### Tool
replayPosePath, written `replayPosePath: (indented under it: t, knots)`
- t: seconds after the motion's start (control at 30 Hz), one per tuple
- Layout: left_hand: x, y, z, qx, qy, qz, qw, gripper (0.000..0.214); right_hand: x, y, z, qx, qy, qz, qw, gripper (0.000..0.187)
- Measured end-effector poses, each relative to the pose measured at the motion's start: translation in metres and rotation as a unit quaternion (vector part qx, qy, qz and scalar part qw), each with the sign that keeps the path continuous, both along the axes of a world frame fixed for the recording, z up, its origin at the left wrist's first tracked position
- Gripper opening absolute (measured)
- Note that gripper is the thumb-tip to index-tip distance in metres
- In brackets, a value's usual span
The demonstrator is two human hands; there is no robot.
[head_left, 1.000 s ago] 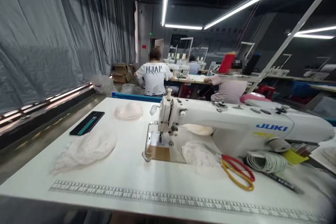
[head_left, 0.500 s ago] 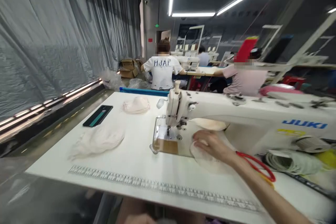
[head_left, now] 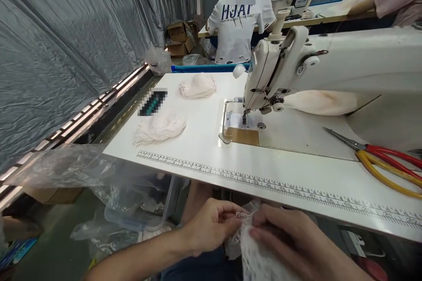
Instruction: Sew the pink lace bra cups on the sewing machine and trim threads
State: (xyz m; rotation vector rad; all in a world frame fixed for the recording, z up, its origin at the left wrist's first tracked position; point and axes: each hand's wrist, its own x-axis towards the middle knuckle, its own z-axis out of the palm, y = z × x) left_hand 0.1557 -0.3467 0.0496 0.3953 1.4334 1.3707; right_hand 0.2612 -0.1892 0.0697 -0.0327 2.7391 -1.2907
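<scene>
White lace [head_left: 255,257] hangs between my hands over my lap, just below the table's front edge. My left hand [head_left: 209,226] is closed, pinching a thin scalloped end of the lace. Close beside it, my right hand [head_left: 293,235] has its fingers closed over the upper part of the same lace; part of the piece is hidden behind them. Past the table edge stands a white sewing machine [head_left: 356,61], its needle area apart from both hands. A pale oval fabric piece [head_left: 325,102] lies under the machine's arm.
Scissors [head_left: 365,151] with red and yellow handles lie on the right. Two bundles of pale lacy fabric [head_left: 161,128] [head_left: 198,86] and a blurred dark item [head_left: 152,103] rest left. A ruler strip [head_left: 244,178] runs along the front. Plastic bags [head_left: 115,184] hang lower left; a co-worker [head_left: 234,30] sits ahead.
My right hand has left the pale fabric under the machine arm and come down to my lap. Both hands now hold lace there. The view has tilted down and come closer.
</scene>
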Motion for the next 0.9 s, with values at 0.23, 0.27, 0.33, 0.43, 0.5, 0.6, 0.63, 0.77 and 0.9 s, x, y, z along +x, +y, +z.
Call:
replayPosePath:
  t: [0.23, 0.27, 0.33, 0.43, 0.5, 0.6, 0.63, 0.77, 0.9]
  knots:
    - [-0.001, -0.015, 0.005, -0.004, -0.067, -0.022, 0.997, 0.035, -0.012, -0.009, -0.032, -0.037, -0.040, -0.025, 0.998, 0.028]
    - [-0.002, -0.016, 0.005, -0.001, -0.078, -0.026, 0.997, 0.034, -0.010, -0.010, -0.031, -0.033, -0.040, -0.024, 0.998, 0.028]
    - [-0.002, -0.017, 0.007, 0.017, -0.108, -0.034, 0.993, 0.033, -0.007, -0.012, -0.030, -0.022, -0.034, -0.023, 0.999, 0.026]
    - [0.002, -0.017, 0.007, 0.006, -0.073, -0.041, 0.996, 0.034, -0.005, -0.016, -0.030, -0.006, -0.012, -0.021, 1.000, 0.023]
    - [0.007, -0.016, 0.004, -0.026, 0.005, -0.037, 0.999, 0.033, -0.004, -0.018, -0.033, 0.016, 0.004, -0.024, 1.000, 0.022]
    - [0.014, -0.015, -0.008, -0.059, 0.059, -0.011, 0.996, 0.030, -0.001, -0.017, -0.037, 0.037, 0.002, -0.037, 0.999, 0.021]
    - [0.014, -0.016, -0.012, -0.062, 0.049, 0.003, 0.997, 0.031, 0.002, -0.014, -0.038, 0.021, -0.012, -0.039, 0.999, 0.022]
    - [0.010, -0.020, -0.022, -0.076, -0.042, 0.017, 0.996, 0.042, 0.016, -0.001, -0.038, -0.096, -0.102, -0.041, 0.989, 0.026]
    - [0.004, -0.023, -0.018, -0.105, -0.075, -0.021, 0.991, 0.044, 0.030, 0.007, -0.042, -0.113, -0.121, -0.037, 0.986, 0.025]
